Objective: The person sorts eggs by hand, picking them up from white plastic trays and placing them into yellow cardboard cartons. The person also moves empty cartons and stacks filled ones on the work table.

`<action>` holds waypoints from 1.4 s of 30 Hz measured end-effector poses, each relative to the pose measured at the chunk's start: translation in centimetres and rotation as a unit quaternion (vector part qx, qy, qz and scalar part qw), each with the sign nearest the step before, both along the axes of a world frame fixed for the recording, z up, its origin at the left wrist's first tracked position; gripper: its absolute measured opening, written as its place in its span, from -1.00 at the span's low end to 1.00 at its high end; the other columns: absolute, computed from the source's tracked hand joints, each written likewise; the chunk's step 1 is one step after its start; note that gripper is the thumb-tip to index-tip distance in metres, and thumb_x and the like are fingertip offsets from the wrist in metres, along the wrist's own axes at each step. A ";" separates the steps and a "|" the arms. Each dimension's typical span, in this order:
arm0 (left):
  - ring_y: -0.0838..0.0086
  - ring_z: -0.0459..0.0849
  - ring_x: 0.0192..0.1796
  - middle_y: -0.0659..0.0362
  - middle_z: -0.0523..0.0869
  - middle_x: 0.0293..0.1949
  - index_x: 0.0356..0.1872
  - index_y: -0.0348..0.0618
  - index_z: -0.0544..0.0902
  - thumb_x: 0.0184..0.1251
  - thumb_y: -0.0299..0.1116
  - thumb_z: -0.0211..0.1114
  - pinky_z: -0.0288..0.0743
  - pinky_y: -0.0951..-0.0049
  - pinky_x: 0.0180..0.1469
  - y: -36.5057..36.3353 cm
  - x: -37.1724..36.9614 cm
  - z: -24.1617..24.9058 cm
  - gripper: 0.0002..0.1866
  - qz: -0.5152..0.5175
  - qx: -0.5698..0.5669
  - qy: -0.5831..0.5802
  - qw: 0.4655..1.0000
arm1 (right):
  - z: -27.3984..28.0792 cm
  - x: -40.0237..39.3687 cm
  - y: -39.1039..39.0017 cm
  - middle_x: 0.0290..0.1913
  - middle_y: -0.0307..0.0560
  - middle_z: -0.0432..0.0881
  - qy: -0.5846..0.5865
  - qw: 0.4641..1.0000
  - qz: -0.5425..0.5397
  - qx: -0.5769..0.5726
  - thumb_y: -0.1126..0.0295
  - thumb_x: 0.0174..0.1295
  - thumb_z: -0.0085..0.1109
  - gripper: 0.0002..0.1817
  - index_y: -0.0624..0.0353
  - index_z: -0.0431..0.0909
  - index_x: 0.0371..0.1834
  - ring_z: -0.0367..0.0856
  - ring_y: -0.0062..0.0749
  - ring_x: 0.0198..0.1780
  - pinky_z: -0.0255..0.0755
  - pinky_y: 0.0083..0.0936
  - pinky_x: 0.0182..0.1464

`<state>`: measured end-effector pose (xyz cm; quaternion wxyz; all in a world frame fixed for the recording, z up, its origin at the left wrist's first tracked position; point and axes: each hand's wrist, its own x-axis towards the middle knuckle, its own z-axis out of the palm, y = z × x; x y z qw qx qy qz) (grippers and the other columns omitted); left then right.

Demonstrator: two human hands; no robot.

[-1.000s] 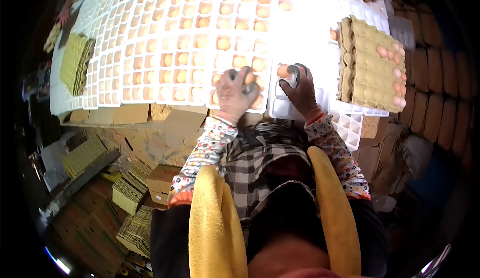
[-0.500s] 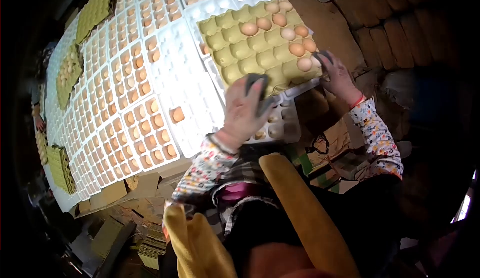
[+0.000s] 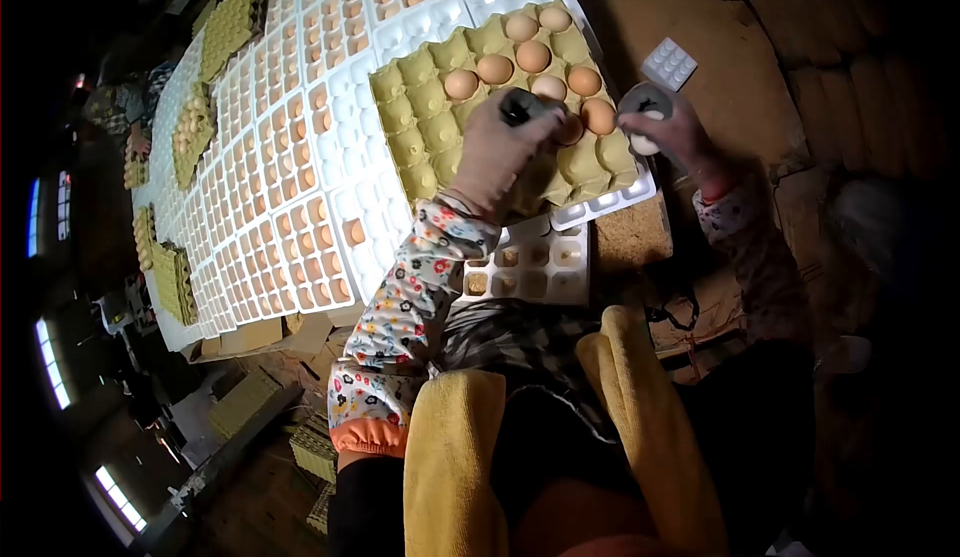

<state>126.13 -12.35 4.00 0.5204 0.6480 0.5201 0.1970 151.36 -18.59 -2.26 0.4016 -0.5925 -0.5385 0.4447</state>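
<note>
An olive-green pulp egg tray [image 3: 420, 122] rests over white moulded trays, with several brown and pale eggs [image 3: 533, 56] in its far and right cups. My left hand [image 3: 490, 147], in a grey-tipped glove, reaches over the tray, its fingers closed on a brown egg [image 3: 570, 131] that they partly cover. Just off the tray's right edge, my right hand [image 3: 685, 137] is curled around a pale egg [image 3: 645, 139]. Whether it holds a second egg is hard to see. The near right cups of the green tray hold no eggs.
White trays filled with brown eggs [image 3: 300, 247] cover the table to the left. Stacked green trays [image 3: 235, 27] lie on them. A partly filled white tray [image 3: 540, 267] sits by my waist. A small white piece [image 3: 669, 64] lies right. Another person's hand [image 3: 138, 145] shows far left.
Two eggs from the tray's near right corner have left their cups. My right hand has drawn off the tray's edge with a pale egg. My left hand has moved from the near edge onto an egg.
</note>
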 end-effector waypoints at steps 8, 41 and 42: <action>0.36 0.66 -0.28 0.04 0.69 -0.20 0.10 -0.22 0.55 0.29 -0.25 0.25 0.54 0.36 -0.26 1.4 -1.2 -3.9 -0.59 -0.015 -0.097 -0.239 0.966 | 1.4 -0.7 2.4 0.05 0.11 0.54 -0.247 0.951 0.176 0.061 0.20 0.05 0.42 -0.34 0.10 0.41 0.24 0.61 -0.16 0.01 0.50 -0.37 0.08; 0.12 0.55 0.11 0.00 0.37 0.27 0.18 0.19 0.55 0.30 -0.09 0.24 0.56 0.22 0.02 16.1 -35.9 -11.8 -0.58 -0.373 0.318 0.353 0.797 | -0.3 -37.3 17.4 0.26 0.11 0.38 -0.405 0.835 0.356 0.105 0.35 -0.06 0.41 -0.40 0.05 0.52 0.15 0.60 -0.06 0.05 0.54 -0.22 0.03; 0.12 0.54 0.13 0.00 0.35 0.30 0.24 0.25 0.51 0.29 -0.06 0.25 0.54 0.20 0.06 16.6 -36.3 -12.9 -0.53 -0.360 0.338 0.334 0.803 | -2.8 -39.4 19.0 0.35 0.12 0.30 -0.474 0.786 0.388 0.081 0.37 -0.05 0.40 -0.36 0.00 0.49 0.21 0.59 -0.05 0.07 0.54 -0.18 0.04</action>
